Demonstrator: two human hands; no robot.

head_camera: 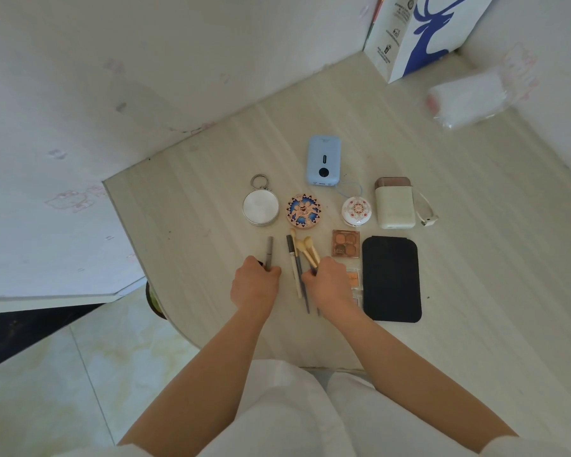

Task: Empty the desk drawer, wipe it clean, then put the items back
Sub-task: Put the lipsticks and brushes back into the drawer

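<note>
My left hand (255,285) is curled around the near end of a slim grey pencil (269,251), which points away from me across the table (192,206), so that grip is closed on it. My right hand (331,285) is closed in a grip around the handles of a small bunch of makeup brushes (307,248), their pale bristle heads fanning out on the far side of my fingers. Between my two hands lie a white pen (294,275) and a dark thin liner (301,282), side by side and running near to far. Just right of my right hand sits a black pouch (391,278), flat on the table, and partly under my knuckles are some small orange and pink pans (353,277). Beyond the brushes rests a square eyeshadow palette (345,243). Farther off, in a row from left to right, are a round silver mirror (260,207) with a ring on its far edge, a round compact with a blue pattern (304,211), a small white round case (356,210), and a cream power bank (394,203) with a looped cable at its right. A light blue power bank (324,160) lies beyond that row. At the far right corner stand a white and blue paper bag (419,31) and a wrapped white roll (465,97). The drawer itself is out of my view.
</note>
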